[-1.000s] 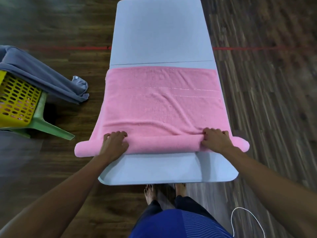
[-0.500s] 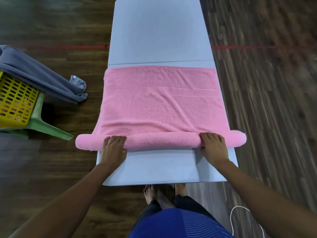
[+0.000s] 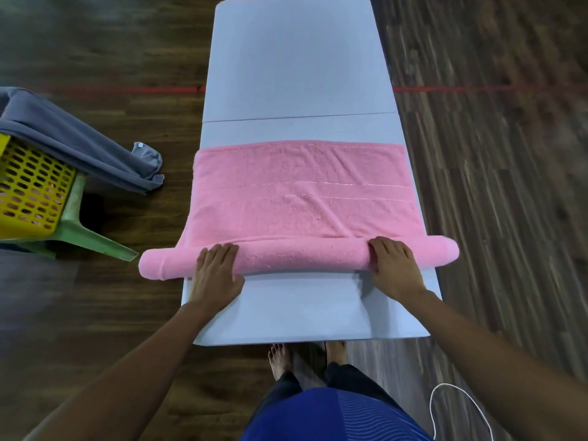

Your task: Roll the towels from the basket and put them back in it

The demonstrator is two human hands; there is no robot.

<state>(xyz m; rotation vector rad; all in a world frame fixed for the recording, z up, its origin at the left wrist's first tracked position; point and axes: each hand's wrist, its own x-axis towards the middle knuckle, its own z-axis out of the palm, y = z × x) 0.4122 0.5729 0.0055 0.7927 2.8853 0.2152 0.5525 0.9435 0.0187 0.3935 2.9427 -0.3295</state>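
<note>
Now, the pink towel (image 3: 302,198) lies on the table (image 3: 296,58), its rolled part running 9 to 3 o'clock and the flat cloth stretching toward 12. My left hand (image 3: 218,272) and right hand (image 3: 396,268) press the roll with straight fingers, clasping nothing. The basket (image 3: 28,192), draped with a grey towel (image 3: 73,135), sits at 9, well apart.

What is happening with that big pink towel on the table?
A person is rolling up the pink towel on a long grey table. The near end is already a thick roll, and the rest lies flat farther along the table. The left hand and the right hand both press on the roll with flat fingers. The yellow basket waits to the left on a green chair, with a grey cloth draped over it.
</note>
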